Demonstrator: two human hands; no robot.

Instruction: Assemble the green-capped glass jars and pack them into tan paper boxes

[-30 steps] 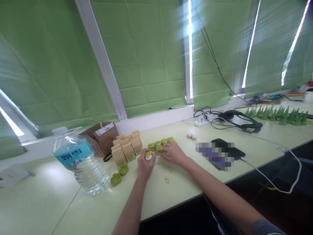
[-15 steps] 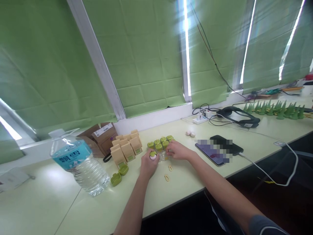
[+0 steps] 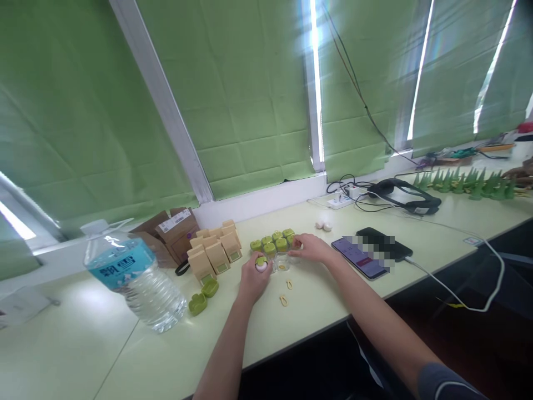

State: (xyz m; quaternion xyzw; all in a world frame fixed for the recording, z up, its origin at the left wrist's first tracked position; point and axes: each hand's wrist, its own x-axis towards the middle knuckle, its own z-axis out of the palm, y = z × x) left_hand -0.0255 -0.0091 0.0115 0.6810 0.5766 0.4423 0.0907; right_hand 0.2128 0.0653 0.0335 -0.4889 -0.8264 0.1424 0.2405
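Green over whitish pink, a small rounded piece (image 3: pixel 261 263) sits in the curled fingers of the left hand (image 3: pixel 251 282), above the middle of the table (image 3: pixel 312 316); its green side faces up and toward the windows, its pale side toward the person, and it is too round to show a clear long axis. The right hand (image 3: pixel 310 248) is partly curled, fingertips beside a clear cup (image 3: pixel 282 262); whether it grips anything cannot be told. That cup stands mouth up with a small yellowish bit inside. Nearer the person, two yellow loops (image 3: pixel 283 300) lie flat, both slanting from far left to near right. Just beyond the hands, green-topped containers (image 3: pixel 270 248) cluster, their contents unclear. Leftward are two hollow green caps (image 3: pixel 197 304), tan cards (image 3: pixel 217 254), an open cardboard box (image 3: pixel 180 236) and a water-filled bottle (image 3: pixel 141 283). Green blinds (image 3: pixel 250 100) cover the windows behind the pale table.
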